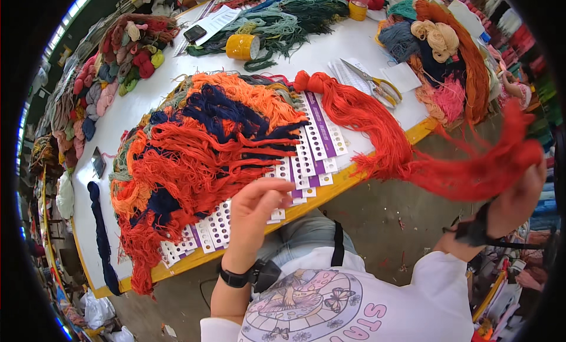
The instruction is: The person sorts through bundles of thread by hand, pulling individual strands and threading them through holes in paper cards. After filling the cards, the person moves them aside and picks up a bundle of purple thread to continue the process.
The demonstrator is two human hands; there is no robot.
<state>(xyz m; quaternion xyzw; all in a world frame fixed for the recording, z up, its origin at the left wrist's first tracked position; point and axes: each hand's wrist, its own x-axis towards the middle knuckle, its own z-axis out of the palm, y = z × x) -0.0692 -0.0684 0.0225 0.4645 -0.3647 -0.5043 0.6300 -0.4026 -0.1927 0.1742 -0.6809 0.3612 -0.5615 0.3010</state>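
At the right, my right hand (529, 180) is raised beyond the table edge, closed on the end of some red yarn (454, 174). These strands stretch from the long red hank (359, 115) on the table and are smeared by motion. My left hand (259, 209) hovers at the table's front edge, fingers loosely bent and apart, seemingly with nothing in them. Beside it lie white and purple cards (303, 165) punched with rows of holes. Red, orange and navy yarn bundles (194, 147) spread from the cards across the table.
Yellow-handled scissors (377, 86) lie on papers behind the red hank. A yellow roll (242, 47), green yarn (295, 21) and a phone (194, 33) are farther back. Yarn piles stand left (127, 56) and right (442, 53). A navy hank (103, 242) rests at the left edge.
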